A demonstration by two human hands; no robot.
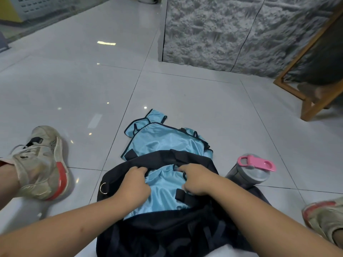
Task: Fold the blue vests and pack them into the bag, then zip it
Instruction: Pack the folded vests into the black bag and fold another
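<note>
Right now we have a folded blue vest lying in the open mouth of the dark bag on the floor, our left hand curled on the vest's left edge beside the bag's rim and our right hand pinching the fabric near its black strap. To do this well, we judge we should tuck both edges down evenly and flatten the fold before releasing, so the zip line stays free. More blue vests lie just beyond the bag, a pink-lidded bottle to its right.
</note>
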